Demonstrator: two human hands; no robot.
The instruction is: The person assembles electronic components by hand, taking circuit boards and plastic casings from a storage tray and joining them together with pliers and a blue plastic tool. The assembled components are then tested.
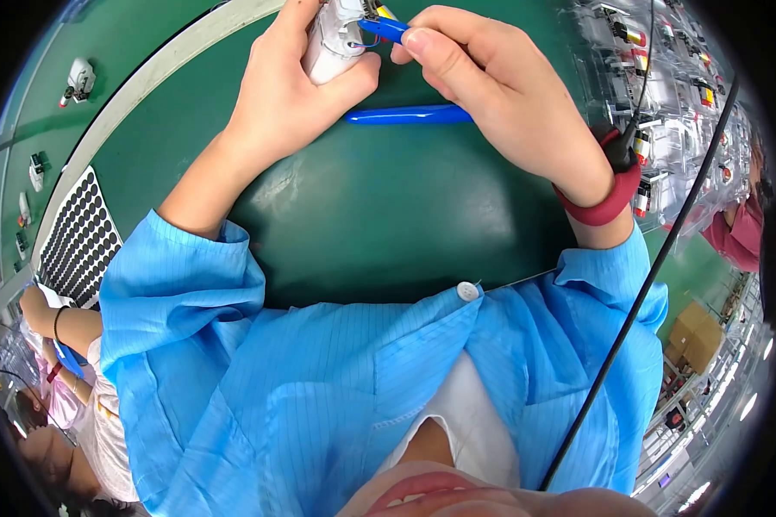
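At the top edge, my left hand (pixel 297 90) is closed round a small white plastic device (pixel 332 47), whose upper end is cut off by the picture. A thin wire loops out of the device's side. My right hand (pixel 513 95) pinches a slim blue tool (pixel 384 28) between thumb and fingers, its tip against the device beside the wire. The tool's exact kind cannot be made out. Below both hands, a long blue pointed object (pixel 405 115) lies on the green mat (pixel 379 207), its right end hidden behind my right hand.
A red wrist strap (pixel 603 202) with a black cord (pixel 647 293) circles my right wrist. Clear trays (pixel 664 112) of similar units stand at right. On the left lie a sheet of black round stickers (pixel 82 237) and a conveyor with units (pixel 80 79). Co-workers sit on both sides.
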